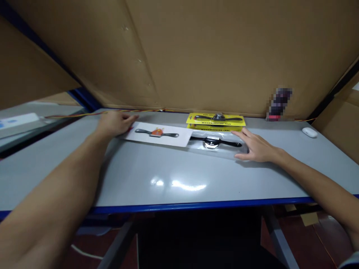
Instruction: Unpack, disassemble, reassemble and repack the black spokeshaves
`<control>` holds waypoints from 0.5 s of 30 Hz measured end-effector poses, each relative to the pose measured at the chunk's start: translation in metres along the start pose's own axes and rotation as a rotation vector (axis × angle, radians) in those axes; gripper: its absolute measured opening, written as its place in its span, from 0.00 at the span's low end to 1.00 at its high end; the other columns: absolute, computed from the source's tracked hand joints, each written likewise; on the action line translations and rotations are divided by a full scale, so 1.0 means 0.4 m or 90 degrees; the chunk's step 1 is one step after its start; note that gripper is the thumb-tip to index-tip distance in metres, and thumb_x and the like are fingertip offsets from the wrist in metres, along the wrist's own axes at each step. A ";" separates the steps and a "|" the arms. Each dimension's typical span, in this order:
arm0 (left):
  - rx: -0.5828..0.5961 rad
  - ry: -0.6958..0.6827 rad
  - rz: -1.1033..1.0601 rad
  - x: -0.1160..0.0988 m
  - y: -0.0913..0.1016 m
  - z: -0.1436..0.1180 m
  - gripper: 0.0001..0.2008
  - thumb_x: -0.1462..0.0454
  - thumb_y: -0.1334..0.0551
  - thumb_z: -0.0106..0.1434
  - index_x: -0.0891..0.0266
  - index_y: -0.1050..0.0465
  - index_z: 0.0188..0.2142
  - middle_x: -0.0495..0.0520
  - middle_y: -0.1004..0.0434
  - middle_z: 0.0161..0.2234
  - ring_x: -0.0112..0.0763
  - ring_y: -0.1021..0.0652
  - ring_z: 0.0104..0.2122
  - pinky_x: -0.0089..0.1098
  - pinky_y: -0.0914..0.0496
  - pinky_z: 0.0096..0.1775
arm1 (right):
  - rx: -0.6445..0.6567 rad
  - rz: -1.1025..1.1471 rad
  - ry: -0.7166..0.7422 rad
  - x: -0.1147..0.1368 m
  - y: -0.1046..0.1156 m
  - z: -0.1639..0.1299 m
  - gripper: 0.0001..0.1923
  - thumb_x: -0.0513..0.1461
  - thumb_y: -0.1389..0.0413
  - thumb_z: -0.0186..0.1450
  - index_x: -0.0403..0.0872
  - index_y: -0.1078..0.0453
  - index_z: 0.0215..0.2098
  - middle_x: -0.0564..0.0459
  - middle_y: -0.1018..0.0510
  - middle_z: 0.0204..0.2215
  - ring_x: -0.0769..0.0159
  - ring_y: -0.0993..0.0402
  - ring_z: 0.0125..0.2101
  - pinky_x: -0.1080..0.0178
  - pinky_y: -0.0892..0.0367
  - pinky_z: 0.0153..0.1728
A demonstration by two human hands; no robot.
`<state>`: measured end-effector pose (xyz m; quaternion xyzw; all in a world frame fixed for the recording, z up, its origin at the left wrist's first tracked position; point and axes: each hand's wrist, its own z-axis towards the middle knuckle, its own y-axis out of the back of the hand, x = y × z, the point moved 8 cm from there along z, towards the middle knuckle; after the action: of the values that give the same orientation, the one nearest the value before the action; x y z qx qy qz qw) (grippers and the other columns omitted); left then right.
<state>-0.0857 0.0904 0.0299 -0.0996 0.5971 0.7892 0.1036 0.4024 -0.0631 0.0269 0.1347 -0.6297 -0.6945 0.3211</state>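
A white card [182, 136], printed with a picture of a spokeshave, lies at a slant in front of me. My left hand [114, 123] grips the card's left end, its fingers partly hidden. The card's right end overlaps a clear plastic package [226, 152] with a black-handled spokeshave [212, 142] in it. My right hand [256, 147] holds the package's right end, thumb at the near edge and fingers at the far edge. Just behind it are yellow carded spokeshave packs [206, 116], one overlapping another, marked "woodworking tool".
Cardboard panels [213, 56] enclose the grey tabletop [213, 172], whose front edge is blue. A white computer mouse [309, 132] sits at the right. Near the back stands a pixelated dark object [279, 104]. Coloured wires [95, 113] run along the rear edge.
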 end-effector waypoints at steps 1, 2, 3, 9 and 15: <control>-0.011 0.094 0.021 0.037 0.010 -0.011 0.22 0.54 0.38 0.71 0.60 0.33 0.22 0.47 0.44 0.17 0.32 0.42 0.26 0.32 0.49 0.34 | 0.001 0.009 -0.004 -0.012 0.006 -0.007 0.48 0.62 0.40 0.69 0.47 0.39 0.78 0.39 0.27 0.54 0.49 0.25 0.42 0.47 0.26 0.47; -0.022 0.152 0.029 0.056 0.020 -0.023 0.19 0.55 0.38 0.70 0.60 0.32 0.24 0.46 0.45 0.18 0.32 0.43 0.26 0.32 0.49 0.34 | 0.000 0.018 -0.010 -0.025 0.012 -0.014 0.48 0.62 0.40 0.70 0.47 0.40 0.78 0.38 0.27 0.54 0.49 0.25 0.42 0.47 0.26 0.48; -0.038 0.197 0.032 0.064 0.032 -0.035 0.17 0.56 0.38 0.70 0.60 0.32 0.26 0.46 0.46 0.19 0.32 0.45 0.27 0.32 0.49 0.34 | -0.001 0.027 -0.016 -0.039 0.017 -0.019 0.48 0.62 0.40 0.70 0.47 0.40 0.78 0.38 0.28 0.55 0.49 0.25 0.43 0.46 0.26 0.49; -0.159 0.125 -0.025 -0.072 0.088 -0.053 0.13 0.56 0.38 0.68 0.62 0.29 0.32 0.46 0.39 0.23 0.32 0.39 0.31 0.34 0.44 0.38 | 0.010 0.084 -0.023 -0.077 0.017 -0.021 0.45 0.65 0.49 0.74 0.52 0.43 0.80 0.41 0.28 0.53 0.47 0.25 0.44 0.41 0.26 0.52; -0.044 -0.103 -0.069 -0.322 -0.002 -0.076 0.20 0.50 0.39 0.70 0.61 0.26 0.29 0.55 0.25 0.28 0.41 0.24 0.35 0.38 0.35 0.42 | -0.067 0.129 -0.050 -0.078 0.022 -0.011 0.37 0.59 0.56 0.79 0.52 0.38 0.78 0.41 0.25 0.50 0.47 0.25 0.48 0.41 0.27 0.55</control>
<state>0.0389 0.0555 0.0573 -0.0713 0.5527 0.8081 0.1908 0.4311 -0.0473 0.0277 0.0259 -0.6151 -0.6950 0.3714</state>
